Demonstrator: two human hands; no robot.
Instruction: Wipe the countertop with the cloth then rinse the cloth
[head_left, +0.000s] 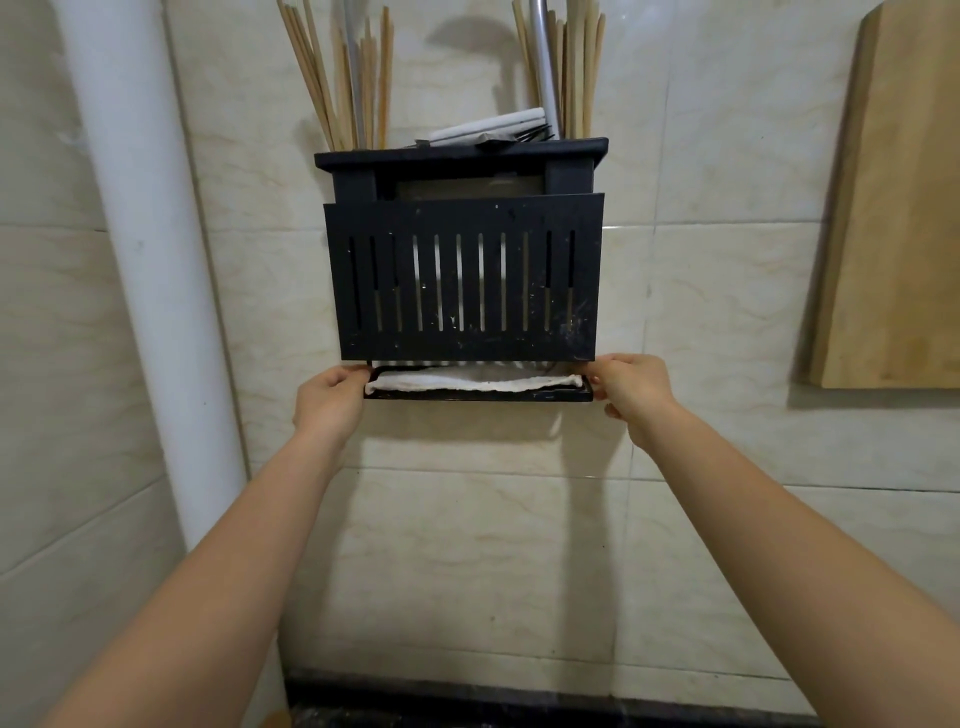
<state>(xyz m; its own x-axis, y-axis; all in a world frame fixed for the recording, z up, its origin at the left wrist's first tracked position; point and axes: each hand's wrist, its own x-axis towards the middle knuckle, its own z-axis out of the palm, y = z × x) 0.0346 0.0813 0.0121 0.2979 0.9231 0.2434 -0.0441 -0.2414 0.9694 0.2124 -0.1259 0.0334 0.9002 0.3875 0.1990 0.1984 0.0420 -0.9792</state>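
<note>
A white cloth (475, 384) lies stretched along the black drip tray (478, 396) under a wall-mounted black slatted utensil holder (465, 280). My left hand (330, 402) grips the left end of the cloth and tray. At the right end, my right hand (631, 392) pinches the cloth and tray edge. Both arms reach up from the bottom of the view. A strip of dark countertop (519, 709) shows at the bottom edge.
Chopsticks (337, 78) and other utensils stand up out of the holder's top. A white pipe (150, 260) runs down the tiled wall on the left. A wooden cutting board (898, 218) hangs on the right.
</note>
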